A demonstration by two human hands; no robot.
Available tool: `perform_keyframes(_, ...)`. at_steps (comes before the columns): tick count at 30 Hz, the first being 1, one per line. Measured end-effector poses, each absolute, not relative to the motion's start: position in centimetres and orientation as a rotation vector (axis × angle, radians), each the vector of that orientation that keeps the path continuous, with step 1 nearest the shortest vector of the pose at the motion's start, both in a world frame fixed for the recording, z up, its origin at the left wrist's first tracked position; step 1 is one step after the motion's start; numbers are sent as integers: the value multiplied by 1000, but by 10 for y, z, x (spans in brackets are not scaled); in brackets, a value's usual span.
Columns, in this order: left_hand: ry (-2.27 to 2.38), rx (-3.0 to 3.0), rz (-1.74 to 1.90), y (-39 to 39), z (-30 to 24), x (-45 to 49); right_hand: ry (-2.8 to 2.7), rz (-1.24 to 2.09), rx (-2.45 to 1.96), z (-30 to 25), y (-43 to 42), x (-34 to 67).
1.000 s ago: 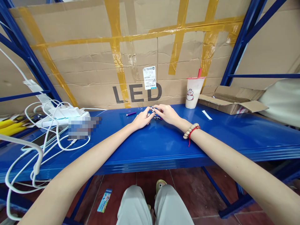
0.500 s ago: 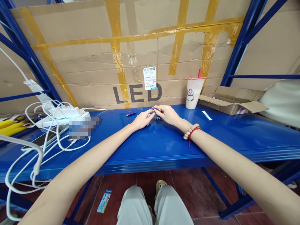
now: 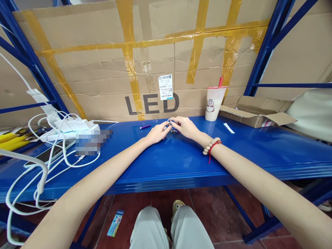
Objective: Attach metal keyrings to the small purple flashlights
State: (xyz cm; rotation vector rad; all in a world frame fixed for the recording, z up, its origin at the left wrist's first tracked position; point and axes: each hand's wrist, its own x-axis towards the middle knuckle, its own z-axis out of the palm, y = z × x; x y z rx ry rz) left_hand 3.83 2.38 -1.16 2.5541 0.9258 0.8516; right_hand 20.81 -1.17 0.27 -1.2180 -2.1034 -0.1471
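Note:
My left hand (image 3: 156, 133) and my right hand (image 3: 187, 127) meet over the middle of the blue table, fingers closed in a pinch. Between them is a small silver key ring (image 3: 169, 120) with a curved loop, partly hidden by the fingers. Small shiny metal and purple parts (image 3: 173, 131) show just below the fingertips; their kind is too small to make out. To the left of my left hand, a short purple tube (image 3: 145, 127) with a silver end lies on the table.
A white cup (image 3: 215, 103) with a red straw stands right of my hands, near a white paper strip (image 3: 229, 128) and an open cardboard box (image 3: 251, 112). Left are a power strip (image 3: 88, 128), tangled white cables and a phone (image 3: 49, 152). A taped cardboard sheet (image 3: 103, 79) stands behind.

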Motion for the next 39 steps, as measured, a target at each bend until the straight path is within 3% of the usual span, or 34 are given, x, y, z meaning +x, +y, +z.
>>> perform_keyframes(39,903,2447,975,25,-11,35,-2152,-144,-1214,2,-10,208)
